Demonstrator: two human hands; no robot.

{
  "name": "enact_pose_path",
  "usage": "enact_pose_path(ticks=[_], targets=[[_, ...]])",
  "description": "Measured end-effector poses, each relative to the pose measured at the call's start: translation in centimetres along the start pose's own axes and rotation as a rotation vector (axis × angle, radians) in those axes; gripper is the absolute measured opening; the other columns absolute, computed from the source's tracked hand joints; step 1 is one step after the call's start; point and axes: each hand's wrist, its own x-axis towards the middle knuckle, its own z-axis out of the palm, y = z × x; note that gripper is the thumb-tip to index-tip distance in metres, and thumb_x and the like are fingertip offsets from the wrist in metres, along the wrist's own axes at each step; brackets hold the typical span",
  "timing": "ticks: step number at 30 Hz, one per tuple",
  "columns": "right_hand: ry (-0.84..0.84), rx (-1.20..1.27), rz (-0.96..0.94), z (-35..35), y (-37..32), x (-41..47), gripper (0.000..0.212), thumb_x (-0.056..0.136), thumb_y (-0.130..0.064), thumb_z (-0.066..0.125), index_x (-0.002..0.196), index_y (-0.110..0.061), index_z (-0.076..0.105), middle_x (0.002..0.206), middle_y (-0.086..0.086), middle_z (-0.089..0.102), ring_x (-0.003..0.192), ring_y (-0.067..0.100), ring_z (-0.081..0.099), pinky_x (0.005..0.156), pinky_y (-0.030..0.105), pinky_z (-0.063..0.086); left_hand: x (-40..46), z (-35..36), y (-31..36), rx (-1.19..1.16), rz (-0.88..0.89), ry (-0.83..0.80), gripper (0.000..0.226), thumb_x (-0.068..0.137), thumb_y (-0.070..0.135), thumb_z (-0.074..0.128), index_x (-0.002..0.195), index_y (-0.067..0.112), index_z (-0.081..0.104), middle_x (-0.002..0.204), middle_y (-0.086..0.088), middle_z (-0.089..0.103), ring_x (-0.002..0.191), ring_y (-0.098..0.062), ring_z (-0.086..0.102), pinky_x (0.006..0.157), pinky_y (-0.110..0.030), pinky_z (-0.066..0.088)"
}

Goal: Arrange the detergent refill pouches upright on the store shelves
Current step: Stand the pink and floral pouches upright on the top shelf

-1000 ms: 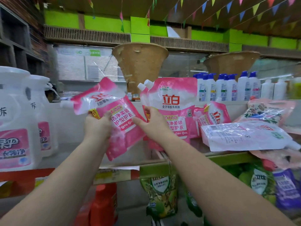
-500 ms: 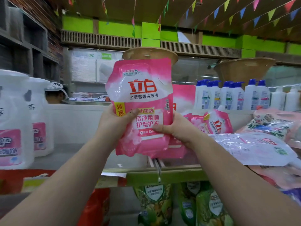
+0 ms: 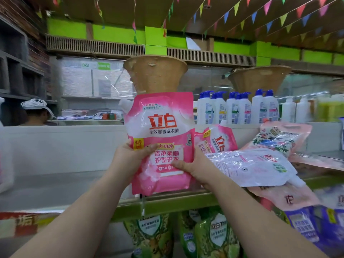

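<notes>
Progress is early: your left hand [image 3: 128, 157] and right hand [image 3: 193, 166] both grip the pink pouch [image 3: 160, 142] upright at the shelf [image 3: 167, 203] front edge, not yet released, while the pouches to its right [image 3: 249, 164] lie flat, unsorted.

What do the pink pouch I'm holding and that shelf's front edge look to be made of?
Pink pouch: likely soft, glossy plastic film; it creases and shows glare under both hands' grip, left hand and right hand. Shelf edge: looks like rigid green-painted metal, though blur leaves that uncertain.
</notes>
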Motion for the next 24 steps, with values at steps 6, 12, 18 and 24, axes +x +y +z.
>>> enact_pose_path(ticks=[6, 12, 18, 24], targets=[[0.018, 0.038, 0.035, 1.0, 0.9, 0.8, 0.063, 0.074, -0.023, 0.082, 0.121, -0.048, 0.047, 0.112, 0.001, 0.070, 0.086, 0.018, 0.075, 0.070, 0.041, 0.062, 0.5, 0.0, -0.5, 0.037, -0.015, 0.045, 0.027, 0.075, 0.014, 0.082, 0.097, 0.006, 0.069, 0.083, -0.012, 0.078, 0.072, -0.029, 0.076, 0.051, -0.029, 0.058], [-0.007, -0.148, 0.057, 1.0, 1.5, 0.7, 0.050, 0.077, -0.037, 0.079, 0.096, -0.056, 0.037, 0.112, -0.007, 0.068, 0.090, 0.011, 0.072, 0.076, 0.036, 0.062, 0.2, 0.1, -1.0, 0.238, 0.014, 0.115, 0.030, 0.076, 0.029, 0.082, 0.100, 0.016, 0.070, 0.081, -0.001, 0.079, 0.069, -0.020, 0.076, 0.049, -0.025, 0.057], [-0.028, -0.133, 0.036, 0.4, 1.0, -0.1, 0.089, 0.070, -0.043, 0.084, 0.136, -0.038, 0.026, 0.122, -0.006, 0.063, 0.099, 0.013, 0.068, 0.080, 0.036, 0.061, -0.9, 0.1, -1.1, 0.281, 0.115, 0.223, 0.060, 0.064, 0.034, 0.089, 0.113, 0.020, 0.059, 0.098, -0.001, 0.076, 0.081, -0.021, 0.076, 0.067, -0.039, 0.062], [0.008, -0.190, -0.015, -0.1, -0.3, -1.2, 0.115, 0.063, -0.049, 0.088, 0.143, -0.055, 0.005, 0.149, 0.001, 0.041, 0.120, 0.023, 0.058, 0.075, 0.032, 0.061, -1.8, 0.3, -0.9, 0.235, 0.129, 0.239, 0.092, 0.057, 0.041, 0.088, 0.135, 0.025, 0.043, 0.108, -0.001, 0.070, 0.087, -0.017, 0.074, 0.060, -0.030, 0.059]])
